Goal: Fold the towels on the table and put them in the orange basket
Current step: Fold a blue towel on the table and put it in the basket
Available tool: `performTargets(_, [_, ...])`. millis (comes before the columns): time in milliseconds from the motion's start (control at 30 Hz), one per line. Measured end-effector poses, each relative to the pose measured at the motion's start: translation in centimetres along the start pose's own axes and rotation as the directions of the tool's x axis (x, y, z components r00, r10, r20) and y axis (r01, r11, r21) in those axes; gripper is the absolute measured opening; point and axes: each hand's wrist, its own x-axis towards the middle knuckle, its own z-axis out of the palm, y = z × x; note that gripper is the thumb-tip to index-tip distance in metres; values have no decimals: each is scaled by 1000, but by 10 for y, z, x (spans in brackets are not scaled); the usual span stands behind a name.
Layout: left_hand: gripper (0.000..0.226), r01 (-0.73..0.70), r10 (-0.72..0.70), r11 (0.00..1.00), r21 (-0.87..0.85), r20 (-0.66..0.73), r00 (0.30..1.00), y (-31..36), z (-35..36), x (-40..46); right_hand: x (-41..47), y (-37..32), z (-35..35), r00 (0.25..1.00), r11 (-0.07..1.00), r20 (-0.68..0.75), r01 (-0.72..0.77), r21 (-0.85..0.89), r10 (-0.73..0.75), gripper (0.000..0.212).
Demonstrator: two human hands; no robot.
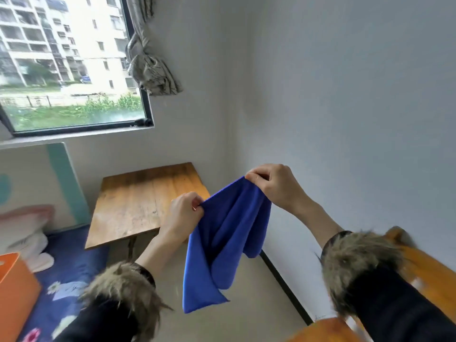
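Note:
A blue towel (222, 240) hangs in the air in front of me, held up by its top edge and sagging in loose folds. My left hand (183, 212) pinches its left corner. My right hand (274, 185) pinches the right corner, higher and further right. The towel's lower end dangles over the floor. The orange basket (14, 292) stands at the lower left on a blue flowered bedcover. A small wooden table (138, 201) stands behind the towel by the wall, its top bare in view.
A window with a knotted curtain (150, 65) fills the upper left. Pale pillows (24, 233) lie on the bed beside the basket. An orange wooden surface (429, 275) shows at the lower right behind my right sleeve. A white wall runs along the right.

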Motion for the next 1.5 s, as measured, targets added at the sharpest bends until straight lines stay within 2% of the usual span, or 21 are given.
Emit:
performTargets(133, [17,126,-112,989,75,-174,978,-40,-33,45,70,4,23,996,994,-4,92,54,-92,17])
performTargets(333, [18,342,-281,934,107,-374,884,-92,-71,90,159,14,71,980,985,109,162,67,-168,17])
performTargets(533, [19,464,-420,886,-20,-459,783,-151,-94,125,231,36,137,970,983,162,171,71,-180,16])
performTargets(633, [21,505,-491,859,-85,-418,765,-190,-98,142,260,50,177,973,989,178,150,9,-150,17])
performTargets(833, [10,498,-503,862,-94,-270,821,-284,-98,185,322,85,261,967,992,254,35,-124,-2,19])
performTargets(967, [11,510,-511,859,-45,-141,848,-338,-110,235,364,103,313,953,983,288,-45,-178,95,20])
performTargets(1100, [10,482,-479,876,7,-97,873,-378,-110,287,403,120,350,946,968,288,-82,-239,151,20])
performTargets(1300, [8,477,-480,876,70,34,877,-436,-93,333,449,143,399,912,940,344,-110,-324,225,20])
performTargets(1500, [8,499,-504,863,77,66,861,-495,-75,391,502,176,458,891,910,369,-105,-401,265,23])
